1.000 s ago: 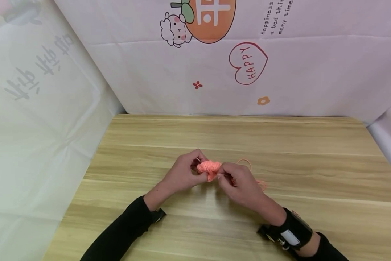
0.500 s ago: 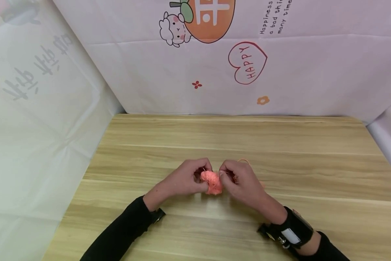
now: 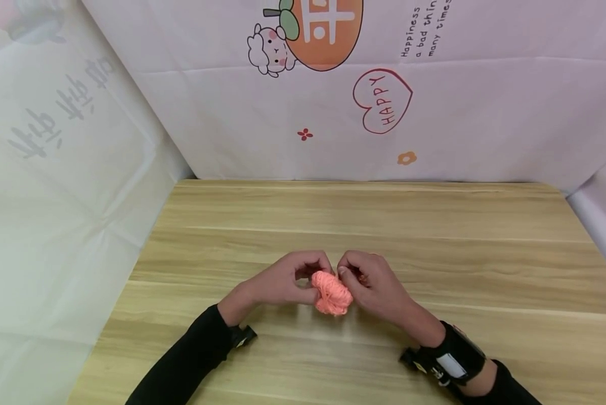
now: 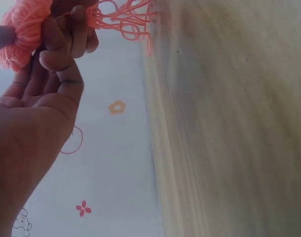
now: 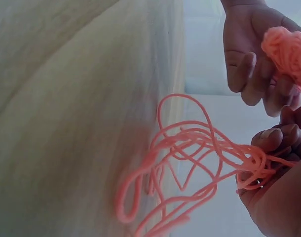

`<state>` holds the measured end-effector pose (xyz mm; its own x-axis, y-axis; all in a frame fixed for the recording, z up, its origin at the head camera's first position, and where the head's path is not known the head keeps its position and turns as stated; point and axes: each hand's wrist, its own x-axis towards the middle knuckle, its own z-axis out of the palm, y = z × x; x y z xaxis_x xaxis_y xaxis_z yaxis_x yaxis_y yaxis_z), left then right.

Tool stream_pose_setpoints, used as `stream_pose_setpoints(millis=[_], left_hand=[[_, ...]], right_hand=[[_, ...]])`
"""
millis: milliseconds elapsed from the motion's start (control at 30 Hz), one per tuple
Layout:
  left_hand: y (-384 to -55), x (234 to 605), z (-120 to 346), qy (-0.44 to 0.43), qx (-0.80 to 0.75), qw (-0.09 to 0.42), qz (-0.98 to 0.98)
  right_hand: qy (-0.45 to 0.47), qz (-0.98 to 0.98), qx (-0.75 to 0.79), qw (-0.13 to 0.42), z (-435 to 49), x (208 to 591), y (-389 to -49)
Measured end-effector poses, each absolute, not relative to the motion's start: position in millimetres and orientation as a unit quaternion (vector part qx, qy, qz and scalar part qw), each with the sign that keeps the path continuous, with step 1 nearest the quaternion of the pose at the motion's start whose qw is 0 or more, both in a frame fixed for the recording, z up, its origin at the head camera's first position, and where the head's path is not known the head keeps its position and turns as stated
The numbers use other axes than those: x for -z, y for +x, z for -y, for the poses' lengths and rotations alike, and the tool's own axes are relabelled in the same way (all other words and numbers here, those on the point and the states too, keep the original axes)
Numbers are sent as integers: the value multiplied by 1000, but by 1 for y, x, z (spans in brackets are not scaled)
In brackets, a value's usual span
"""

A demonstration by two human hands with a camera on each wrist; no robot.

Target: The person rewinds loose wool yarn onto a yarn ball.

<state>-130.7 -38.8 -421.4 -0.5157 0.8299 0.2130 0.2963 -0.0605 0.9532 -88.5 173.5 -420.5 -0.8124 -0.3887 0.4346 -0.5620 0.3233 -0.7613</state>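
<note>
A small wound ball of coral yarn (image 3: 333, 293) is gripped between the thumb and fingers of my left hand (image 3: 285, 279), above the middle of the table. Close against its right side, my right hand (image 3: 376, 286) has its fingers curled round a bunch of yarn strands. In the right wrist view those loose strands (image 5: 209, 133) trail out of the right fist in tangled loops, down to the tabletop. The left wrist view shows the ball (image 4: 28, 24) between thumb and fingers, with the loose strands (image 4: 126, 22) beyond.
Under both hands lies a wood-grain table (image 3: 222, 225). A white printed cloth (image 3: 222, 124) hangs behind its far edge, and another pale cloth (image 3: 80, 214) runs along the left side. Each wrist wears a black strap; the right one (image 3: 457, 357) shows plainly.
The yarn ball has turned and come slightly nearer and to the right with the left hand. The loop of strand behind the right hand has gone from sight in the head view.
</note>
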Motion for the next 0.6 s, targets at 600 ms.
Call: stream_pose_setpoints(millis=[600], left_hand=[[-142,449,39,404,-689,147,-583]], right_hand=[[329,794,-502,100,-171,425,-90]])
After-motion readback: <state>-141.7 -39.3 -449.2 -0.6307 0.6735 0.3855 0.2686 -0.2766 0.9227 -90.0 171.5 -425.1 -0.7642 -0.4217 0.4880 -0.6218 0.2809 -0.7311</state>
